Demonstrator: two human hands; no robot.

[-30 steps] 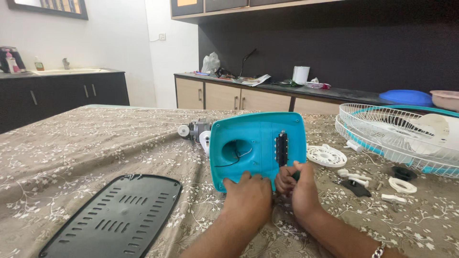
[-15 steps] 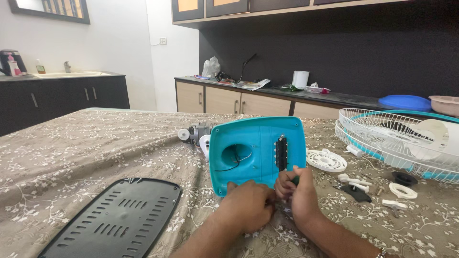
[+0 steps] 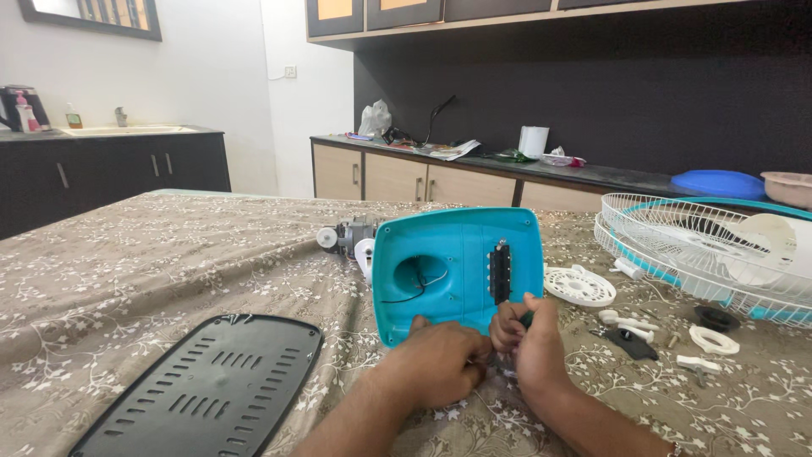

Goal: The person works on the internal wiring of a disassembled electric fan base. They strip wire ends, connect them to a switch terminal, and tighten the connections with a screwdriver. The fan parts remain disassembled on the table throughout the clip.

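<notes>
Resting on the patterned surface (image 3: 169, 262), both hands meet at the lower edge of the teal base (image 3: 457, 271), which stands tilted on edge near the middle. The left hand (image 3: 436, 364) is curled shut against that bottom edge, though what its grip holds is hidden. The right hand (image 3: 529, 343), just right of it, is closed around a small dark-green tool (image 3: 526, 319) touching the base. Left of the base and nearer lies a black vented cover (image 3: 203, 389). Right of the base lie small white and black parts (image 3: 643, 330). Beyond those rests a white fan grille (image 3: 702, 254). Behind the base's left side sits a grey motor (image 3: 347, 235).
</notes>
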